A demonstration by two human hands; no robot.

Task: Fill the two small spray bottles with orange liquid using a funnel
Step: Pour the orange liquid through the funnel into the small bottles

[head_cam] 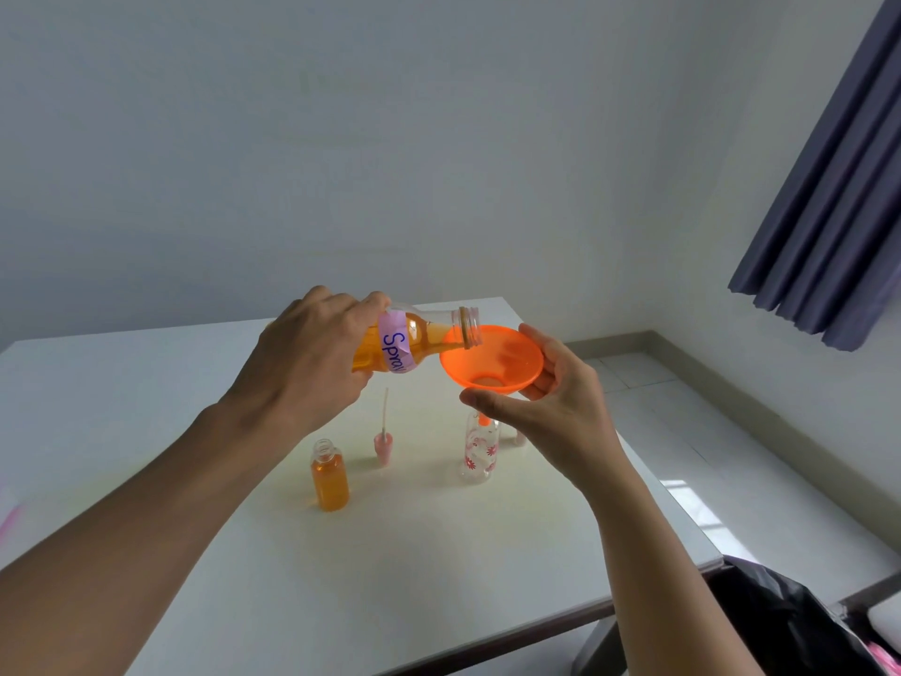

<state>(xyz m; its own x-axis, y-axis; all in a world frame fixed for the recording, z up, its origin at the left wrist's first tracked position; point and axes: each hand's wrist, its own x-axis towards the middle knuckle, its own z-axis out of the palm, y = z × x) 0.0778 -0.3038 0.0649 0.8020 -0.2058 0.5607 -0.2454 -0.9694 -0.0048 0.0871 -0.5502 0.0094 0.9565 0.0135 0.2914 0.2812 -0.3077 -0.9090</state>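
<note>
Two small spray bottles are standing uncapped on the white table [205, 553] at lower centre: the filled bottle [330, 475], holding orange liquid, and the flower-printed bottle [480, 448], its neck partly hidden by the right hand [546, 402]. That hand's fingers are cupping the orange funnel [492, 356], whose spout is sitting in that neck. The left hand [312, 353] is gripping the tilted source bottle [414, 341], its label half covered. A pink pump cap [382, 446] is standing between the bottles. A dark curtain [838, 187] is cut off at upper right.
</note>
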